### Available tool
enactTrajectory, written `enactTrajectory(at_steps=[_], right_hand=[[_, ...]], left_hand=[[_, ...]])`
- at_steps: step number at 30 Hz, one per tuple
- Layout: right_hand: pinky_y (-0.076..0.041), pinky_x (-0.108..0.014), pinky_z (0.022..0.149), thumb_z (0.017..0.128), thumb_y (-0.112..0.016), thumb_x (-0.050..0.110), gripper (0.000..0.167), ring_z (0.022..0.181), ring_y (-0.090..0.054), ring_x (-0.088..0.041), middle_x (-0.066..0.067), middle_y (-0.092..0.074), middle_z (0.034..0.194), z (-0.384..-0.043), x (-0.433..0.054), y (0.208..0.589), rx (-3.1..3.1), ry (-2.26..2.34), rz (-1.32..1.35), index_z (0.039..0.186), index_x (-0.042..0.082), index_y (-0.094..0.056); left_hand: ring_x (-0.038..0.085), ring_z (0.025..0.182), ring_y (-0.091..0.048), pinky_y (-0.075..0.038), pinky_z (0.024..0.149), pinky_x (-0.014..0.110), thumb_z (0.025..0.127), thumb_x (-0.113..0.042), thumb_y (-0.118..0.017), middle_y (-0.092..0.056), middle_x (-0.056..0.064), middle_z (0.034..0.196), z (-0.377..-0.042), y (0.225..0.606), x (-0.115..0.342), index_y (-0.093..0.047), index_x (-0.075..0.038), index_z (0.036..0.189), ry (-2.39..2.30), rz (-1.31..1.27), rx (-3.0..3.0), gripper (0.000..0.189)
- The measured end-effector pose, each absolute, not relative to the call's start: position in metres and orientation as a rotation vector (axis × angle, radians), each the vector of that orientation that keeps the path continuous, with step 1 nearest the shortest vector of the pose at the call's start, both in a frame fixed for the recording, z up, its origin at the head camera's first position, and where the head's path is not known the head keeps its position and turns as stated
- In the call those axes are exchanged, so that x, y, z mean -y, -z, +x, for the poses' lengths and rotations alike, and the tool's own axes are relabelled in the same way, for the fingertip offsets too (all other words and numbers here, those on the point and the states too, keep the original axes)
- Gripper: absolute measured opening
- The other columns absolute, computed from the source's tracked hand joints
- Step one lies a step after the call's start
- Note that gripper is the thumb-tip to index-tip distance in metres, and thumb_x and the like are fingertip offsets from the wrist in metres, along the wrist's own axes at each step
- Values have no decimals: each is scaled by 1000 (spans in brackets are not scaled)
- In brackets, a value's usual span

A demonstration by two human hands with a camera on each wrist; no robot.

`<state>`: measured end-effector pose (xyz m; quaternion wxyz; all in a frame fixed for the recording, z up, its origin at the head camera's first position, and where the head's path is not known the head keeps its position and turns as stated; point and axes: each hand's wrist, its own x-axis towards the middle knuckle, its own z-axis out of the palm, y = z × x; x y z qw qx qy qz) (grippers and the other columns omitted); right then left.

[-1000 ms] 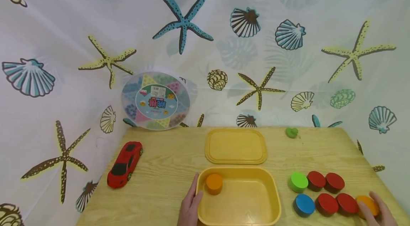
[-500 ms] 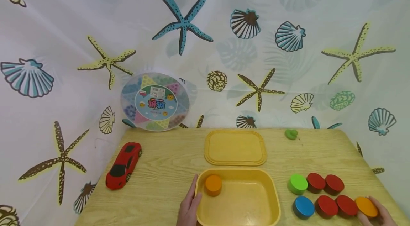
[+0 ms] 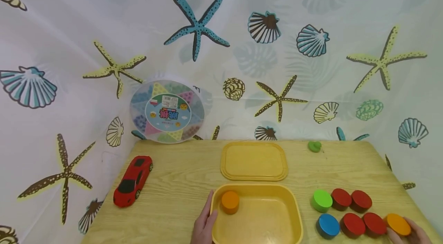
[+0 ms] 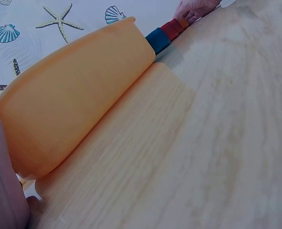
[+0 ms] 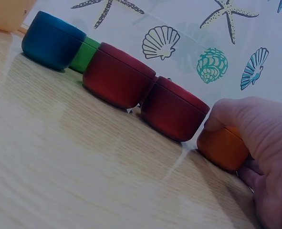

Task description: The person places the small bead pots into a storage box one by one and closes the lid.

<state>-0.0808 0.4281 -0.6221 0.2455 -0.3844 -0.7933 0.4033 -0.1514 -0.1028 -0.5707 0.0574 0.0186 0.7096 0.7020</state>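
My left hand (image 3: 204, 223) holds the left side of a yellow plastic box (image 3: 297, 213), thumb at the rim and fingers along the outer wall. Inside the box stands a round orange tin (image 3: 230, 201), near the upper left corner. At the far right my right hand (image 3: 413, 234) grips another orange tin (image 3: 398, 224) between thumb and fingers. In the right wrist view this orange tin (image 5: 223, 148) is low at the table, slightly tilted. Left of it stand a red tin (image 5: 174, 109), another red tin (image 5: 118, 76), a blue tin (image 5: 52, 40) and a green tin (image 5: 86, 55).
Two more red tins (image 3: 361, 201) stand behind the front row. A flat yellow lid (image 3: 254, 161) lies behind the box. A red toy car (image 3: 133, 180) is at the left, a small green toy (image 3: 314, 146) at the back. A round game board (image 3: 167, 111) leans against the patterned cloth (image 3: 214, 67).
My right hand has lowered its fingers from over the orange tin to around its sides, and the tin's top now tilts slightly. My left hand stays at the box.
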Motion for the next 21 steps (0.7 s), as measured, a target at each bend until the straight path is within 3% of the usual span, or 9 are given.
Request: enactTrajectory(at_steps=[4, 9, 12, 14, 16, 18, 21], right_hand=[[-40, -6, 96, 98, -70, 23, 63, 101, -42, 17, -20, -58, 146, -81, -428, 621, 2098, -1101, -1047, 155, 6, -49], [-42, -12, 101, 98, -72, 28, 64, 104, -46, 15, -12, -58, 146, -82, -425, 615, 2064, -1134, -1089, 155, 9, -50], [-44, -5, 88, 97, -73, 30, 57, 96, -49, 15, 8, -65, 126, -81, -427, 611, 2048, -1172, -1100, 150, 16, -55], [-42, -2, 74, 97, -74, 31, 49, 85, -46, 17, 23, -57, 109, -80, -429, 609, 2027, -1206, -1105, 142, 21, -59], [-42, -1, 68, 96, -74, 33, 44, 80, -47, 17, 31, -50, 100, -80, -431, 606, 2010, -1264, -1113, 137, 25, -60], [-41, 0, 69, 96, -75, 36, 48, 82, -47, 16, 30, -51, 102, -80, -432, 603, 2005, -1279, -1132, 139, 25, -59], [-42, -3, 80, 95, -75, 40, 61, 91, -48, 14, 18, -59, 121, -79, -432, 600, 1990, -1283, -1174, 150, 21, -55]], left_hand=[[28, 151, -27, -40, 113, 22, 114, -21, -41, -23, 15, 171, -151, 571, 102, -21, -12, 168, -2139, 66, -2132, 58], [30, 152, -27, -41, 114, 25, 114, -24, -42, -21, 16, 171, -150, 571, 102, -20, -12, 168, -2162, 90, -2093, 60], [29, 152, -26, -41, 112, 21, 114, -26, -42, -21, 15, 171, -150, 571, 102, -20, -12, 168, -2157, 71, -2095, 60], [28, 151, -27, -39, 111, 18, 114, -26, -43, -22, 15, 171, -149, 571, 101, -21, -11, 168, -2154, 59, -2106, 60], [27, 151, -27, -39, 110, 17, 114, -25, -43, -23, 14, 171, -148, 571, 100, -22, -12, 168, -2155, 55, -2112, 59], [26, 151, -27, -39, 110, 17, 114, -25, -43, -23, 13, 171, -148, 572, 100, -21, -13, 168, -2163, 69, -2103, 59], [27, 150, -27, -40, 110, 18, 114, -23, -42, -23, 14, 171, -148, 572, 100, -21, -12, 168, -2166, 102, -2107, 59]])
